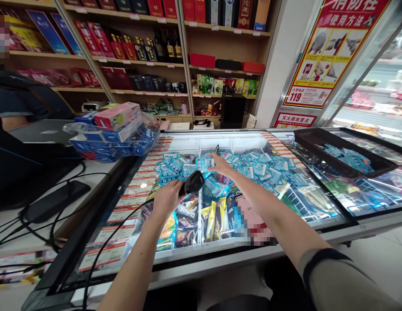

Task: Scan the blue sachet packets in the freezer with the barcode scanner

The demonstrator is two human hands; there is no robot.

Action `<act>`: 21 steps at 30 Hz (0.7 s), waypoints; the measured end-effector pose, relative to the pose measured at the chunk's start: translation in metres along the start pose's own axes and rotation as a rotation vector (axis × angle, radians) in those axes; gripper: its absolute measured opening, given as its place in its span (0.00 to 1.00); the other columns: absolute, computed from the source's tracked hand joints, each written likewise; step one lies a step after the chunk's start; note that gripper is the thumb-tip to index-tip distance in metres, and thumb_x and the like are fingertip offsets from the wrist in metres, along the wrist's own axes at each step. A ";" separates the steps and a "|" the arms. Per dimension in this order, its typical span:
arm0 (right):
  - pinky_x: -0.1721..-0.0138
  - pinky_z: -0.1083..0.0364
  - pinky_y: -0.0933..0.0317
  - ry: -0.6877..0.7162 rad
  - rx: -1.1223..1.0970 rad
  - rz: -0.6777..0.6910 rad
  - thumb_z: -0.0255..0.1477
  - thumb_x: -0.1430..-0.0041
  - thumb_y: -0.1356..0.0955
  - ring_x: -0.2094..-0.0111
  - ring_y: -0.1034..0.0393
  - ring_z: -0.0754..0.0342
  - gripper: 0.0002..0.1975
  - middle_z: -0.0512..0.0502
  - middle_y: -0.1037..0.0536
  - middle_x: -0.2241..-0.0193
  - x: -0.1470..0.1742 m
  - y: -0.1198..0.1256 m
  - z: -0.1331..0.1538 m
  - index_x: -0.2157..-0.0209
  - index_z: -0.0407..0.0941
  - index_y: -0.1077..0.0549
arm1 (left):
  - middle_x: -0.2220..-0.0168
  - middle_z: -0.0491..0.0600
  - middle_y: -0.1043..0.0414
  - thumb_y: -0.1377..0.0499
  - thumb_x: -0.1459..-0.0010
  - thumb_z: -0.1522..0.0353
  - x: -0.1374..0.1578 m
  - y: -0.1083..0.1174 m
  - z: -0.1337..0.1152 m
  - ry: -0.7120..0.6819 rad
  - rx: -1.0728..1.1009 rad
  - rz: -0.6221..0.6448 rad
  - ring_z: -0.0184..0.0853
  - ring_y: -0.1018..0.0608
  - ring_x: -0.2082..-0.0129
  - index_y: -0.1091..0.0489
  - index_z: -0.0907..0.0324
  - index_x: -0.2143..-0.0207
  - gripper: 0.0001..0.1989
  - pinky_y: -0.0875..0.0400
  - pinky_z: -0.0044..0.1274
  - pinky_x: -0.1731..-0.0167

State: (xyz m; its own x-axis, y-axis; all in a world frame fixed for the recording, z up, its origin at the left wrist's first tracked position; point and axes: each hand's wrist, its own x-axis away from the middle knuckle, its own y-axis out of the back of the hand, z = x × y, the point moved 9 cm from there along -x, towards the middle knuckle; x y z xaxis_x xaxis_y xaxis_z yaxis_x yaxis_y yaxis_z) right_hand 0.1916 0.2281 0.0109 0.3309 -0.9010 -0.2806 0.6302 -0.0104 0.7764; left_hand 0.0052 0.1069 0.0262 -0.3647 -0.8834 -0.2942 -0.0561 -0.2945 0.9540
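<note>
A: What is hard to make out here?

B: A patch of the freezer (285, 224) glass near the right forearm is blurred out, and so is a spot at the far left top. The left hand (167, 198) covers the handle of the scanner (193, 182), so only its dark head shows. Its cable (110, 242) runs down and leaves the picture at the near edge.

A: And the grip of each hand?

B: The left hand is closed round the scanner. The right hand (218, 164) pinches a small blue packet (205, 163) between thumb and fingers, at the far side of the freezer's open middle, above the heap of like blue packets (253, 166).

A: How much room is there?

B: The freezer's lid is slid open in the middle, and both forearms reach over the near rim into that gap. A white divider (199, 216) splits the ice creams (214, 218) below. To the right a black tray (340, 149) lies on the glass, well apart from the hands. On the left, the desk (100, 172) carries a bagged stack of boxes (113, 134) just beside the freezer's edge.

A: Which way does the scanner point?

B: Its head aims far and slightly right, toward the held packet, just beside it; the packet's long side runs left to right.
</note>
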 end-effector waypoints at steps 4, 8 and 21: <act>0.62 0.54 0.39 -0.071 -0.047 -0.050 0.31 0.49 0.35 0.68 0.32 0.54 0.23 0.49 0.28 0.66 0.028 0.023 -0.014 0.50 0.46 0.41 | 0.61 0.50 0.30 0.47 0.48 0.61 -0.005 0.013 -0.025 -0.013 0.012 -0.005 0.39 0.28 0.60 0.34 0.55 0.57 0.16 0.37 0.25 0.69; 0.62 0.55 0.40 -0.042 -0.041 -0.099 0.29 0.47 0.36 0.68 0.32 0.55 0.22 0.51 0.29 0.71 0.055 0.047 -0.023 0.49 0.47 0.40 | 0.60 0.50 0.30 0.47 0.48 0.60 -0.014 0.026 -0.052 -0.025 0.029 -0.029 0.38 0.27 0.61 0.35 0.55 0.56 0.17 0.38 0.23 0.72; 0.64 0.56 0.42 -0.061 -0.008 -0.184 0.29 0.47 0.36 0.70 0.35 0.56 0.20 0.53 0.32 0.73 0.111 0.091 -0.043 0.51 0.47 0.39 | 0.60 0.50 0.30 0.47 0.49 0.59 -0.039 0.052 -0.127 -0.072 0.027 -0.031 0.38 0.27 0.61 0.35 0.55 0.58 0.16 0.38 0.23 0.73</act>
State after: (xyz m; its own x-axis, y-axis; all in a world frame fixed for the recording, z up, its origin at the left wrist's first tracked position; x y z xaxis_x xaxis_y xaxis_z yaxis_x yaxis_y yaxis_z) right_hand 0.3162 0.1459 0.0260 0.1664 -0.9086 -0.3830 0.6819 -0.1746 0.7103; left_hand 0.1350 0.0798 0.0804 -0.4282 -0.8454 -0.3193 -0.0933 -0.3101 0.9461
